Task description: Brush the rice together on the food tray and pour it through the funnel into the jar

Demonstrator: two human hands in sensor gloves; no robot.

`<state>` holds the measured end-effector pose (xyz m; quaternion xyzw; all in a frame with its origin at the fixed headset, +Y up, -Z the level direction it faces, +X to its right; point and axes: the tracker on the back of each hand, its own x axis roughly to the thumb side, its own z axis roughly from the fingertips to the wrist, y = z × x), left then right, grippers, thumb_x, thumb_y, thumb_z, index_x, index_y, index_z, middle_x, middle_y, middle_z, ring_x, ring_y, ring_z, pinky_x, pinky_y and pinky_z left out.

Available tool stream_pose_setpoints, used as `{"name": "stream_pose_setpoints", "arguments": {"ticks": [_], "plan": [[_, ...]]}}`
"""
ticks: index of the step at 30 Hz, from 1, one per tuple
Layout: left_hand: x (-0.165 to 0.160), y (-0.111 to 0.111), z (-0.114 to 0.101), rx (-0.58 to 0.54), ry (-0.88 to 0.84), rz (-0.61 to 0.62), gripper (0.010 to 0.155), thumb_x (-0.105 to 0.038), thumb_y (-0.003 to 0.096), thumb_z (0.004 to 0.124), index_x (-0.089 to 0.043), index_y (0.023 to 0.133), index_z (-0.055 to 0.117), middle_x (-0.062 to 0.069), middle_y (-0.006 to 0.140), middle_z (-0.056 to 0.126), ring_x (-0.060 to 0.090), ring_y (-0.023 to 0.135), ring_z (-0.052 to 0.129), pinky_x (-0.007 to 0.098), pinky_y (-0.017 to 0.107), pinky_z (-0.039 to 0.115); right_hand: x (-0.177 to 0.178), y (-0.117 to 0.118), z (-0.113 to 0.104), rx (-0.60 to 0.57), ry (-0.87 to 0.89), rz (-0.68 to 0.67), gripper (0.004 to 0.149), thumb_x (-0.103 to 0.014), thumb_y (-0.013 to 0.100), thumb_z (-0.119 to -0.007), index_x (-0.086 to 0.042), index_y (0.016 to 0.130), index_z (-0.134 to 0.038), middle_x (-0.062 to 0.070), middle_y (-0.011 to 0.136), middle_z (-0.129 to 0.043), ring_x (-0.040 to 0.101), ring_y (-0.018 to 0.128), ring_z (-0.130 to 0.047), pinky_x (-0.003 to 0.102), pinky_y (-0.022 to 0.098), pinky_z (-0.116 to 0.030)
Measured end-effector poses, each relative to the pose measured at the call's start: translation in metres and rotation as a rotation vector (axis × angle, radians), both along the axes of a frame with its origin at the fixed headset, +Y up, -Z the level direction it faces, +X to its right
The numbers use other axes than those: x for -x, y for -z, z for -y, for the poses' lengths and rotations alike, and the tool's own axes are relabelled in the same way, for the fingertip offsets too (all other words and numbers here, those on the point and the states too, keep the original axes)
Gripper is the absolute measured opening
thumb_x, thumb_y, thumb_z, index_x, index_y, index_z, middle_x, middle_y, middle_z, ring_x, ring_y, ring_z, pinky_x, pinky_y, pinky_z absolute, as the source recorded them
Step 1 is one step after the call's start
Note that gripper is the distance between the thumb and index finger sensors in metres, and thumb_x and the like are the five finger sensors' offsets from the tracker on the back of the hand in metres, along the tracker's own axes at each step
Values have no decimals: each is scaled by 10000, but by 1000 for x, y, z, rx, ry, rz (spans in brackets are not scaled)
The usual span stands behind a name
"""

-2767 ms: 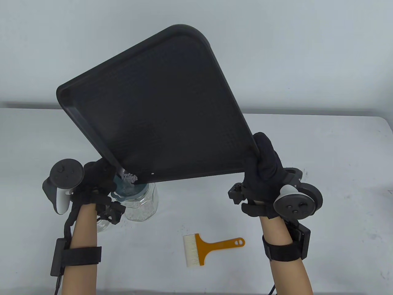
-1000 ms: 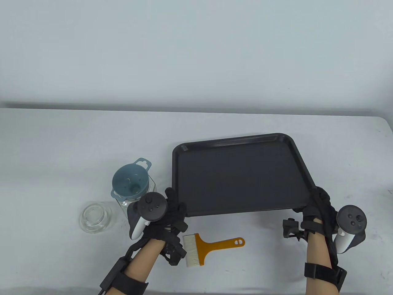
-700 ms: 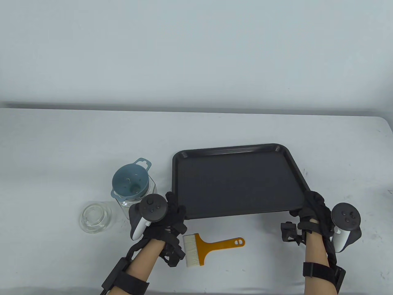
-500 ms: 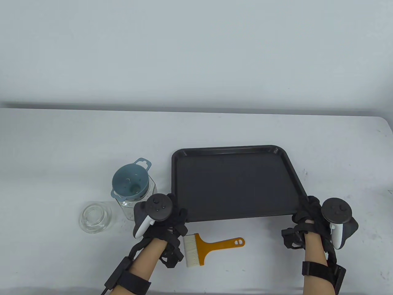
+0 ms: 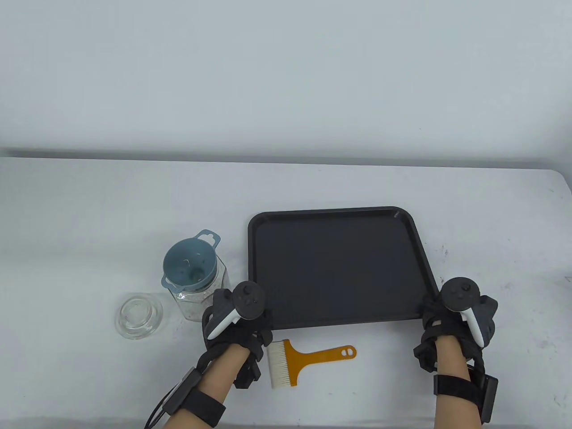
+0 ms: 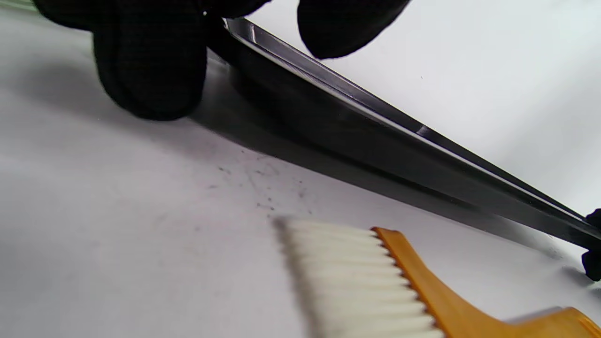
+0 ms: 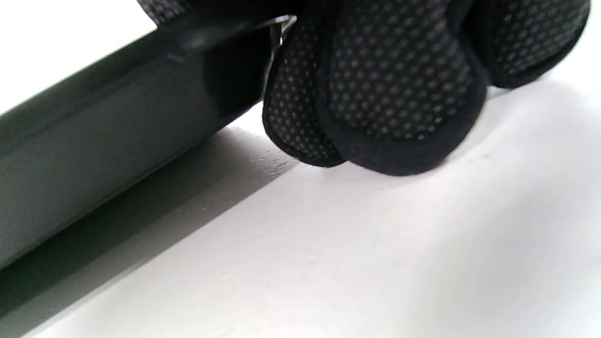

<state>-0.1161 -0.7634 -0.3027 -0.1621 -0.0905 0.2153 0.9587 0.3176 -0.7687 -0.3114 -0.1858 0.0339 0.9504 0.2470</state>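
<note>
Both hands, left hand (image 5: 239,319) and right hand (image 5: 451,319), keep their fingers clamped on the near corners of the empty food tray (image 5: 335,263), flat on the worktop, probably to set it down level right of the jar (image 5: 201,295) with the funnel (image 5: 190,266).

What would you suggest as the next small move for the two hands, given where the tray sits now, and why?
Probably let go of the tray and draw both hands back. It appears to lie flat on the table with no rice visible on it, while the left hand and right hand hold its near corners. The funnel sits in the jar, which holds rice, so pouring looks finished.
</note>
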Motion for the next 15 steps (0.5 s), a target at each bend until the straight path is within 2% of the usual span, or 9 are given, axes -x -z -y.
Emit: {"name": "stream_pose_setpoints", "arguments": {"ticks": [8,11,15], "plan": [[1,-2,0,-5,-9,-1,728,-272,553,612,195,1065,389,515,877,599,504,595,836,731,600,513,4,-2,-5,17,-122,-10,609,-339,521,-642,152,881,-627,196,548,-944,338,308,-972,600,410,-686],[2,-3,0,-5,-19,0,727,-274,553,615,188,1069,391,518,892,584,507,609,832,736,602,508,11,-4,-13,10,-256,-21,583,-345,521,-645,122,868,-664,199,583,-929,361,354,-971,609,424,-675],[2,-7,-2,-25,-32,10,714,-276,552,618,177,1070,428,533,895,572,531,628,827,743,602,501,22,-7,-21,-24,-304,-62,593,-359,519,-653,112,879,-659,263,636,-902,416,411,-959,635,444,-645]]}}
